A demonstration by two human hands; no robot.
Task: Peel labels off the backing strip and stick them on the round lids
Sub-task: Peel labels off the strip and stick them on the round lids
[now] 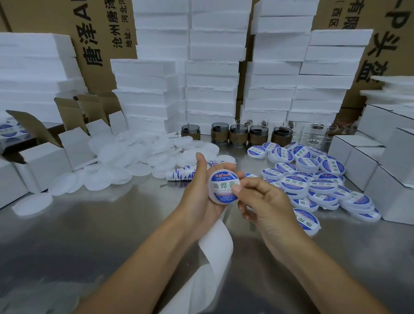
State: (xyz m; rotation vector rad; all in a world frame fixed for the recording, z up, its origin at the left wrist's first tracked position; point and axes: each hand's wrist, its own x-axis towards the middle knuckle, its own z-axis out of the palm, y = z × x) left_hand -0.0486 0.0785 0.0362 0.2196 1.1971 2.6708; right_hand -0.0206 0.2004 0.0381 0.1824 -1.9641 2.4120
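Head view: looking down at two bare forearms reaching over a shiny metal table (98, 235).
Left hand (199, 189): raised above the table, thumb pointing up, fingers curled round the back of a round lid (217, 197) and holding it facing the camera.
Label (223, 185): blue and white with large printed characters, lying on the face of the held lid.
Right hand (268, 204): thumb tip pressed on the right edge of the label, other fingers curled in. Whether the forefinger grips the lid from behind cannot be told.
Backing strip (217, 247): a white ribbon running from under the left hand down toward the viewer. A rolled part with blue labels lies on the table just behind the left hand.
Plain lids (130, 158): a loose heap of white discs on the table, left of the hands.
Labelled lids (318, 183): a heap on the right, blue labels facing up, near the right hand.
Jars (237, 134): a row of dark ones behind the heaps, with clear glasses (318, 135) to their right.
Foam blocks (212, 62): tall white stacks at the back, in front of brown printed cartons (98, 21).
Small white boxes (44, 159): open ones on the left, more stacked at the right edge.
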